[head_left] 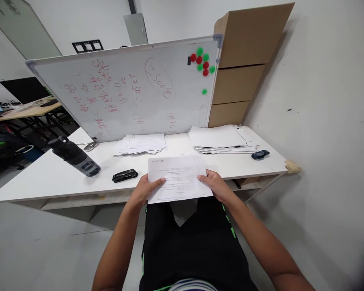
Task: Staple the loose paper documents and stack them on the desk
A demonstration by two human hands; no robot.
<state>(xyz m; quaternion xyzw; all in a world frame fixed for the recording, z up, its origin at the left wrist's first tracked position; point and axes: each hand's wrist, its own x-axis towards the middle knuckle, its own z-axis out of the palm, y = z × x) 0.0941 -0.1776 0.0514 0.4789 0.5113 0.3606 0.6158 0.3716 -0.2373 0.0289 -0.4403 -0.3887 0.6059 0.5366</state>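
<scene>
The left hand (144, 189) and right hand (216, 184) hold printed paper (182, 184) by opposite sides, thumbs on top, at the middle of the near edge of a white table (230, 165). Leftward lies a black stapler (125, 175), then a dark bottle (77, 158). Toward the far edge, before a whiteboard (160, 109), are a left paper stack (142, 144) and right paper stack (217, 137).

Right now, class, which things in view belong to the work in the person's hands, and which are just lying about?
Belonging, I judge:
- printed paper, held by left hand and right hand
- left paper pile and right paper pile, probably
- stapler, perhaps

Just lying about, apparently:
- bottle
- small blue object, unclear what
- cardboard boxes, stacked
</scene>
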